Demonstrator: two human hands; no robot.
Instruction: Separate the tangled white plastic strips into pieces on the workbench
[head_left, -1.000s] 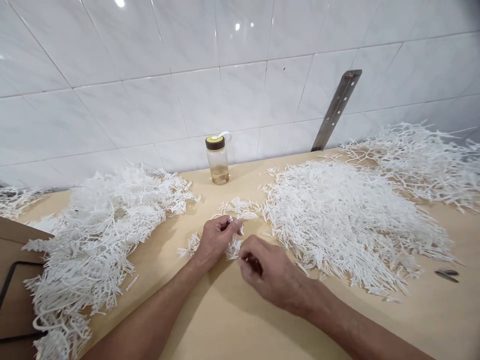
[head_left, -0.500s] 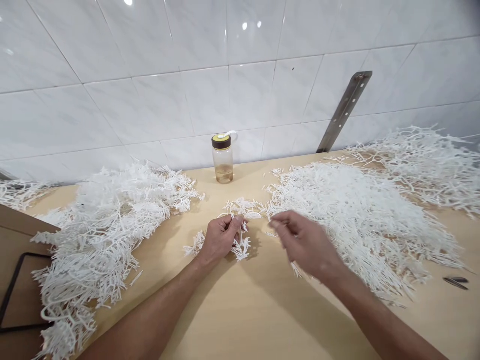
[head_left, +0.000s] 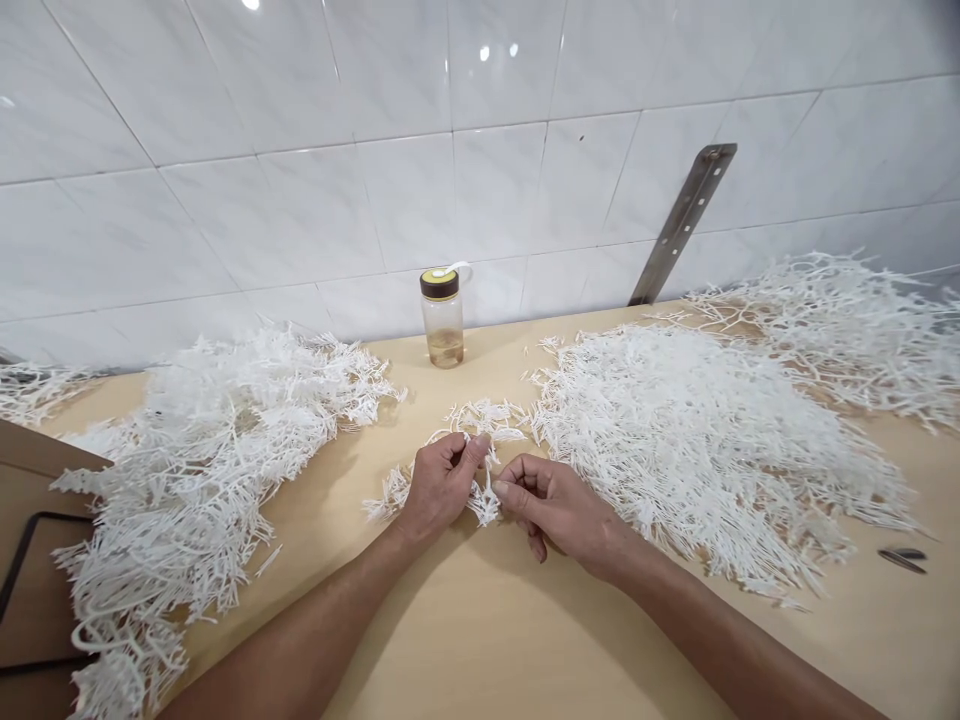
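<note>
My left hand (head_left: 441,482) is closed on a branched white plastic sprue (head_left: 486,506), pinching it between thumb and fingers. Part of the sprue hangs out below and to the right of that thumb. From the right, my right hand (head_left: 561,508) meets its edge with thumb and index finger pinched at a thin branch; the exact spot is partly hidden by the fingertips. Just behind both hands lie a few loose white bits (head_left: 491,412), and more white branches (head_left: 391,492) show beside my left wrist.
White heaps of thin branching pieces flank the hands: the left heap (head_left: 217,450) and the right heap (head_left: 690,440). Larger branches (head_left: 847,330) lie at the back right. A bottle (head_left: 442,320) stands by the tiled wall, near a metal bracket (head_left: 682,225). Dark small tool (head_left: 902,559), far right.
My right hand has moved left from beside the right heap to the sprue and now pinches at its edge. My left hand keeps its hold in nearly the same place.
</note>
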